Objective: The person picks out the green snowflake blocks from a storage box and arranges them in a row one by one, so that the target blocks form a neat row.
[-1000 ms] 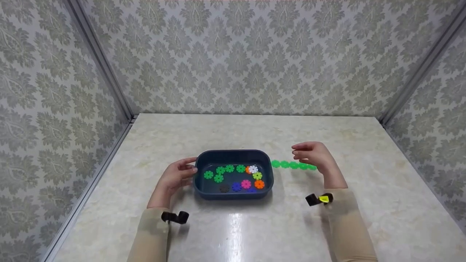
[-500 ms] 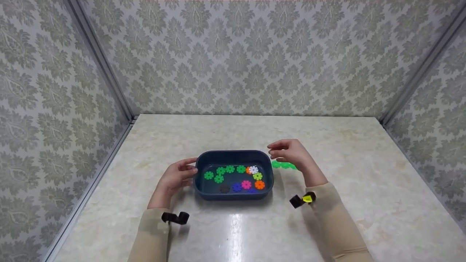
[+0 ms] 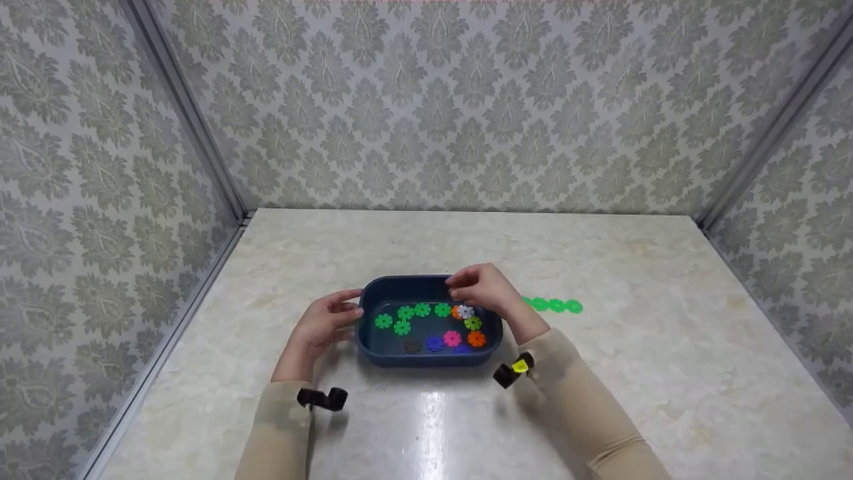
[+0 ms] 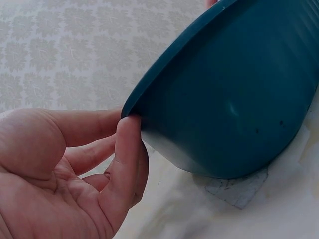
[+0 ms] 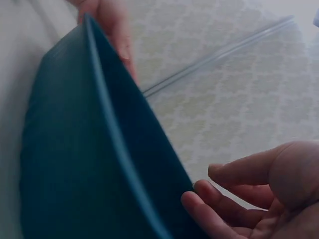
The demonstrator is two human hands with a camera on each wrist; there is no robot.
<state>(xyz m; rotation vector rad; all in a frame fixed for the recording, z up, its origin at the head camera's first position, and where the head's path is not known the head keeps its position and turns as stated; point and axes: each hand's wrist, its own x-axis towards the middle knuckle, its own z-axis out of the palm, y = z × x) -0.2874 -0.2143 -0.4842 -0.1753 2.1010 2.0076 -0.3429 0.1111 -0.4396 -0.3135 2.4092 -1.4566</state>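
Observation:
A dark blue plastic bin (image 3: pixel 430 360) sits on the table with several toothed snowflake discs inside. Green discs (image 3: pixel 402 327) lie at its left and back; pink (image 3: pixel 452 339), orange (image 3: pixel 476 339), white (image 3: pixel 465 312) and other colours lie at its right. My left hand (image 3: pixel 328 323) pinches the bin's left rim, thumb over the edge and fingers against the outer wall, as the left wrist view shows. Above the bin's back right part is my right hand (image 3: pixel 486 290), its fingers loosely bent. In the right wrist view a gap shows between thumb and fingertips, with nothing held.
A row of joined green discs (image 3: pixel 557 305) lies on the table right of the bin, partly hidden behind the right wrist. Patterned wall panels (image 3: pixel 433 107) enclose the marbled table (image 3: pixel 426 240) at the back and both sides.
My right hand has moved left from above the green row to over the bin, uncovering the row's right end. My left hand and the bin stay practically where they were.

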